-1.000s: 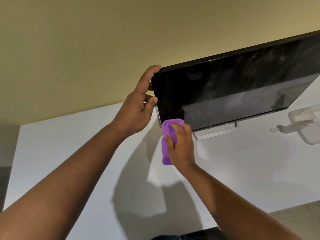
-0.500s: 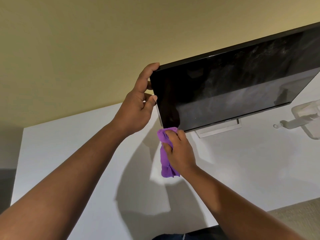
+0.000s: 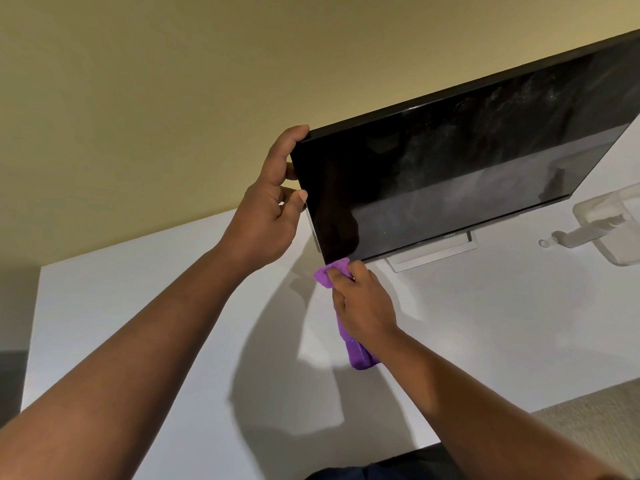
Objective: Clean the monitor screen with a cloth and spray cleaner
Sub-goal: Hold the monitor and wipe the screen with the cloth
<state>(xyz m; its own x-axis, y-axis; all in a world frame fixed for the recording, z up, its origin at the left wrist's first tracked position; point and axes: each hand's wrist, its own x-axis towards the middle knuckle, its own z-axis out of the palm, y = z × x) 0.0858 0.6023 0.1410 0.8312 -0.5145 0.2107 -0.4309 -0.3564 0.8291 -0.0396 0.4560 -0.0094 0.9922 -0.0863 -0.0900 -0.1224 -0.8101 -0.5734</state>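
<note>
Purple cloth (image 3: 358,355) bunched in your right hand (image 3: 363,306) sits at the monitor (image 3: 450,168)'s lower-left corner, your left hand (image 3: 266,223) clasping its edge; hazy smears rightward likely remain.

- The place looks like a home office or a small study room; it is not possible to say which one exactly.
- A plain white worktop (image 3: 145,306) fills the lower half of the frame, with a smooth and flat surface.
- A dark flat monitor (image 3: 467,174) stands on the worktop at the right on a light grey stand (image 3: 433,252), as on a computer desk.
- Behind it, a bare wall (image 3: 173,98) painted in yellow-beige covers the upper part of the frame.
- At the lower right corner a piece of beige carpet floor (image 3: 595,410) is visible.
- A clear plastic container (image 3: 620,261) sits at the right edge.
</note>
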